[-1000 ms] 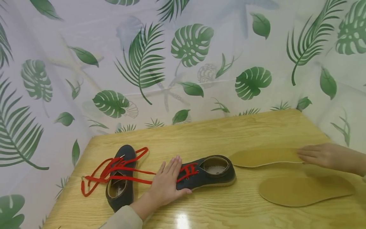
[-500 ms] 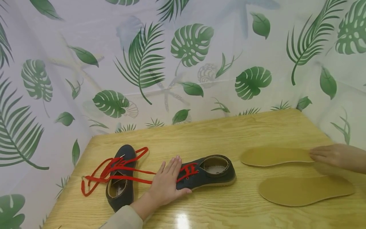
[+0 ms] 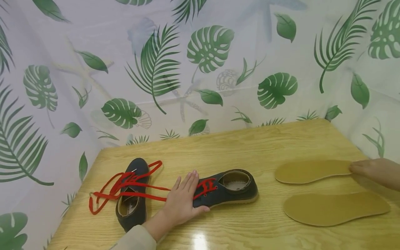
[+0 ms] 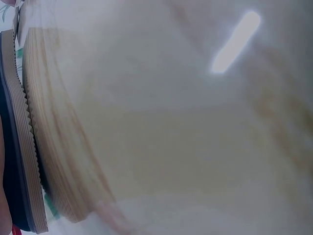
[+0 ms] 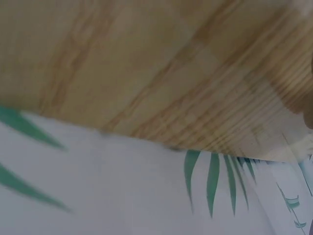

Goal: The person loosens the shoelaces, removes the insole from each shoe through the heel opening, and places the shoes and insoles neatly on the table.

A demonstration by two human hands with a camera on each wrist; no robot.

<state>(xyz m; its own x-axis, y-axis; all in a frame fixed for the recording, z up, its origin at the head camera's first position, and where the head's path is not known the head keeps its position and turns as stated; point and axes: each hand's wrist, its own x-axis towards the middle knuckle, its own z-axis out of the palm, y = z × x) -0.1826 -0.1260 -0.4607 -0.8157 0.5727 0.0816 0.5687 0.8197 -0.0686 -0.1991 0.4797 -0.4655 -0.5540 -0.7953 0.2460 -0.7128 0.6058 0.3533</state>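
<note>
My left hand (image 3: 184, 199) rests across the toe of a dark blue shoe (image 3: 229, 187) with red laces, its fingers straight and its thumb spread. In the left wrist view the side of that shoe's ribbed sole (image 4: 24, 132) shows at the left edge. At the right, my right hand (image 3: 375, 172) pinches the end of a tan insole (image 3: 312, 171); its thumb is mostly hidden. A second insole (image 3: 335, 209) lies flat just in front of it. The shoe's opening faces the insoles.
A second dark blue shoe (image 3: 132, 208) stands left of my left hand, loose red laces (image 3: 122, 184) trailing over it. The wooden tabletop (image 3: 243, 146) ends at a leaf-patterned cloth (image 3: 206, 80) behind and at both sides.
My right hand has moved right and slightly down, drawing the far insole with it, away from the shoe's heel. My left hand and both shoes have stayed in place.
</note>
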